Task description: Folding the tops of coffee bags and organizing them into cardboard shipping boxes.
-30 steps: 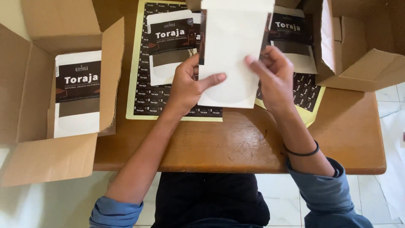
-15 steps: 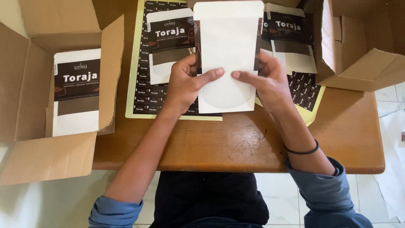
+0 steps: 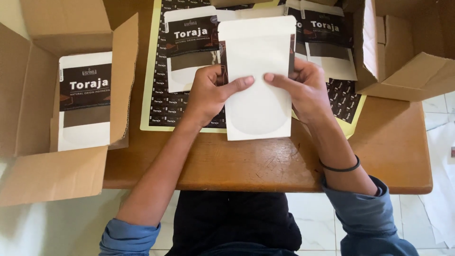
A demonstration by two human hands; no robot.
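Observation:
I hold a white paper pouch [image 3: 258, 111] upright over the wooden table [image 3: 265, 163], its plain back toward me. My left hand [image 3: 211, 92] grips its left edge and my right hand [image 3: 303, 90] grips its right edge, both forefingers stretched across the middle. A dark label shows at the pouch's side edges, wrapped round from the far face. Under the pouch lies a yellow-edged sheet of small dark stickers [image 3: 163, 106]. Two labelled white pouches lie on it, one at the left [image 3: 189, 47] and one at the right [image 3: 329, 40].
An open cardboard box [image 3: 42, 118] at the left overhangs the table edge and holds a labelled pouch [image 3: 85, 102]. Another open cardboard box [image 3: 407, 52] stands at the back right. Tiled floor shows to the right and below.
The pouch has come down toward me and is now squared up. My right hand moved from the pouch's upper right to its right edge, and both forefingers now lie flat across it.

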